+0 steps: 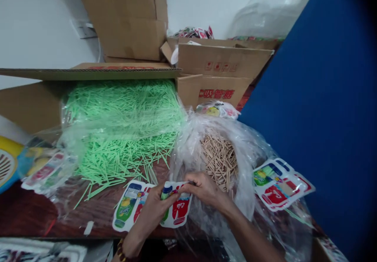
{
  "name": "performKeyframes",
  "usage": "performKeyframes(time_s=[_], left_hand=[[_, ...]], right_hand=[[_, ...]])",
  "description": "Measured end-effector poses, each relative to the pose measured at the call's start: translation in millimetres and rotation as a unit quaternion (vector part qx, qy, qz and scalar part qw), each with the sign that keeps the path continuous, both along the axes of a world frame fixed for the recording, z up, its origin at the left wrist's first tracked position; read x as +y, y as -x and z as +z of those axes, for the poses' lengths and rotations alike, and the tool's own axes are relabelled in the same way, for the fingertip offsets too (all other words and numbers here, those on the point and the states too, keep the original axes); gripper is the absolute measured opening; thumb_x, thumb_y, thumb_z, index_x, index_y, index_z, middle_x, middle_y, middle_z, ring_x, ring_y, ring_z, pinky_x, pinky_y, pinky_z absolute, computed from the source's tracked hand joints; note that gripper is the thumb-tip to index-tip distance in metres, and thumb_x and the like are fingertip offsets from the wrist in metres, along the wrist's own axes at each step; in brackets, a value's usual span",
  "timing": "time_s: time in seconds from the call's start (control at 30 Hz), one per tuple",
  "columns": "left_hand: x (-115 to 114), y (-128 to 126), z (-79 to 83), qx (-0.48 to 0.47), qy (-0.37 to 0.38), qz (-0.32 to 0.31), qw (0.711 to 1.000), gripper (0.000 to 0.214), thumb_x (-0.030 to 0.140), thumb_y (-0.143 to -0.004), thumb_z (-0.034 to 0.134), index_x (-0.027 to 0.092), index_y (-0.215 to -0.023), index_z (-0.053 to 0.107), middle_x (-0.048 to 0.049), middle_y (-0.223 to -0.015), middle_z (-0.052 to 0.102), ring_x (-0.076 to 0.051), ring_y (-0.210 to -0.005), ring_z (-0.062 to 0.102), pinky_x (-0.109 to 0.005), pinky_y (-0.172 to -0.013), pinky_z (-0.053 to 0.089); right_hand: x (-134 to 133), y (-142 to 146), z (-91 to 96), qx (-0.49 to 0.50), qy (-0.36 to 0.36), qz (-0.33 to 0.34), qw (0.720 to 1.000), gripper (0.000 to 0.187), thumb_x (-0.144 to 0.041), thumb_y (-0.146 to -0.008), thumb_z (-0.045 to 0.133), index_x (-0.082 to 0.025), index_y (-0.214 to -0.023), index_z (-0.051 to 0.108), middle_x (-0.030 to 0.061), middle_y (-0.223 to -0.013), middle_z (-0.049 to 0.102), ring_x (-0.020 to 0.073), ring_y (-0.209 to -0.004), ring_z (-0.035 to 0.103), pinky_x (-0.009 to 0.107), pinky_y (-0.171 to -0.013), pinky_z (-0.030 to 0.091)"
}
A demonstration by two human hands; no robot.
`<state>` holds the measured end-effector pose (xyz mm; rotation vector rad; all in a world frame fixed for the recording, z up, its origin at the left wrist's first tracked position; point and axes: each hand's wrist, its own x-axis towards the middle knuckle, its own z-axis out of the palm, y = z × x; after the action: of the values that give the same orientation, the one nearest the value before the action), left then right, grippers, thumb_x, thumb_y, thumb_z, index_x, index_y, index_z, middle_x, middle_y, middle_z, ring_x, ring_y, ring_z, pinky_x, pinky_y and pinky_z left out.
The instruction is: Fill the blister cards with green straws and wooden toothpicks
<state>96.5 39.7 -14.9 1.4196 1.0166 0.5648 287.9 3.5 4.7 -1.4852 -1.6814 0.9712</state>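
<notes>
Near the table's front edge, my left hand [157, 205] is closed on a flat white bag [180, 211] printed with a red cola bottle and a green bottle. The fingers of my right hand [202, 187] pinch at that bag's top edge; whatever else sits between them is hidden. A similar printed bag [126, 207] lies beneath and left of my left hand. Just beyond my right hand, brown short sticks [219, 158] fill a clear plastic bag [190, 148]. Thin green sticks [126, 152] are heaped behind my left hand, spilling from a carton onto the table.
On the right, several printed bags [275, 189] lie on clear plastic beside a blue panel [318, 97]. Cardboard boxes [224, 63] stand at the back. A yellow and blue object [10, 162] sits at the far left, next to more wrapped printed packs [47, 171].
</notes>
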Motion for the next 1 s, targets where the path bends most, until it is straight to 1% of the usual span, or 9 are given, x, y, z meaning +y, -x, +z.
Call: performKeyframes(time_s=[0.13, 0.27, 0.33, 0.43, 0.53, 0.6, 0.7, 0.83, 1.0], left_hand=[[-3.1, -7.9, -5.2, 0.011, -0.004, -0.041, 0.999, 0.014, 0.030, -0.075, 0.068, 0.015, -0.075, 0.069, 0.0004, -0.070, 0.066, -0.016, -0.066, 0.056, -0.021, -0.061, 0.044], [-6.5, -15.2, -11.4, -0.001, 0.053, -0.060, 0.997, 0.016, 0.031, -0.075, 0.068, 0.016, -0.073, 0.066, 0.0015, -0.067, 0.063, -0.014, -0.063, 0.053, -0.021, -0.060, 0.044], [-6.8, -17.7, -13.2, -0.003, 0.087, -0.062, 0.994, 0.018, 0.033, -0.074, 0.068, 0.015, -0.071, 0.064, 0.0018, -0.065, 0.062, -0.013, -0.060, 0.052, -0.021, -0.057, 0.044], [-6.5, -21.6, -12.9, -0.004, 0.110, -0.064, 0.992, 0.020, 0.034, -0.074, 0.069, 0.015, -0.072, 0.064, 0.0011, -0.065, 0.062, -0.014, -0.060, 0.053, -0.021, -0.056, 0.044], [-6.6, -25.3, -10.9, -0.005, 0.112, -0.059, 0.992, 0.021, 0.034, -0.073, 0.070, 0.013, -0.073, 0.066, 0.0004, -0.065, 0.063, -0.015, -0.060, 0.055, -0.022, -0.057, 0.045], [-6.6, -26.1, -10.2, -0.003, 0.121, -0.047, 0.992, 0.022, 0.034, -0.071, 0.070, 0.013, -0.071, 0.066, 0.0006, -0.063, 0.063, -0.015, -0.059, 0.056, -0.022, -0.056, 0.045], [-5.7, -23.8, -11.8, 0.003, 0.152, -0.019, 0.988, 0.023, 0.035, -0.069, 0.072, 0.013, -0.070, 0.065, 0.0002, -0.062, 0.063, -0.015, -0.058, 0.057, -0.022, -0.054, 0.046], [-3.4, -19.1, -19.4, -0.010, 0.168, 0.000, 0.986, 0.025, 0.036, -0.070, 0.073, 0.013, -0.075, 0.066, -0.0018, -0.067, 0.067, -0.016, -0.060, 0.060, -0.024, -0.057, 0.048], [-3.4, -18.6, -28.2, -0.037, 0.144, -0.004, 0.989, 0.024, 0.035, -0.072, 0.073, 0.013, -0.076, 0.065, -0.0019, -0.069, 0.068, -0.016, -0.063, 0.061, -0.024, -0.060, 0.049]], right_hand=[[-13.2, -6.3, -14.4, 0.047, 0.040, -0.027, 0.998, 0.032, -0.044, -0.083, 0.061, -0.017, -0.065, 0.062, -0.0056, -0.055, 0.047, 0.0094, -0.055, 0.042, 0.020, -0.051, 0.029], [-21.3, -36.7, -20.8, 0.089, 0.041, -0.059, 0.993, 0.026, -0.042, -0.087, 0.055, -0.019, -0.079, 0.065, -0.0032, -0.069, 0.059, 0.0128, -0.065, 0.053, 0.022, -0.059, 0.038], [-18.6, -62.2, -23.8, 0.026, 0.013, -0.139, 0.990, 0.026, -0.040, -0.090, 0.048, -0.020, -0.083, 0.064, -0.0011, -0.074, 0.062, 0.0149, -0.072, 0.056, 0.024, -0.065, 0.041], [-5.4, -95.6, -28.8, -0.201, 0.006, -0.219, 0.955, 0.021, -0.036, -0.089, 0.051, -0.019, -0.088, 0.064, 0.0040, -0.087, 0.064, 0.0189, -0.084, 0.058, 0.029, -0.076, 0.041], [14.0, -105.0, -32.3, -0.387, 0.028, -0.204, 0.899, 0.028, -0.036, -0.086, 0.055, -0.017, -0.104, 0.063, 0.0117, -0.106, 0.061, 0.0256, -0.102, 0.053, 0.035, -0.086, 0.039], [26.7, -99.7, -34.1, -0.463, 0.054, -0.189, 0.864, 0.033, -0.037, -0.084, 0.057, -0.016, -0.108, 0.062, 0.0150, -0.112, 0.059, 0.0294, -0.107, 0.050, 0.039, -0.091, 0.036], [41.1, -89.8, -38.9, -0.502, 0.078, -0.191, 0.840, 0.029, -0.031, -0.086, 0.052, -0.013, -0.105, 0.063, 0.0179, -0.113, 0.059, 0.0319, -0.106, 0.050, 0.043, -0.092, 0.032], [51.3, -88.4, -50.6, -0.501, 0.081, -0.203, 0.837, 0.030, -0.016, -0.089, 0.040, -0.009, -0.106, 0.063, 0.0207, -0.118, 0.057, 0.0331, -0.107, 0.049, 0.046, -0.092, 0.029], [55.8, -93.5, -61.2, -0.489, 0.085, -0.203, 0.844, 0.034, -0.010, -0.090, 0.033, -0.009, -0.106, 0.063, 0.0205, -0.114, 0.059, 0.0318, -0.106, 0.049, 0.046, -0.092, 0.028]])
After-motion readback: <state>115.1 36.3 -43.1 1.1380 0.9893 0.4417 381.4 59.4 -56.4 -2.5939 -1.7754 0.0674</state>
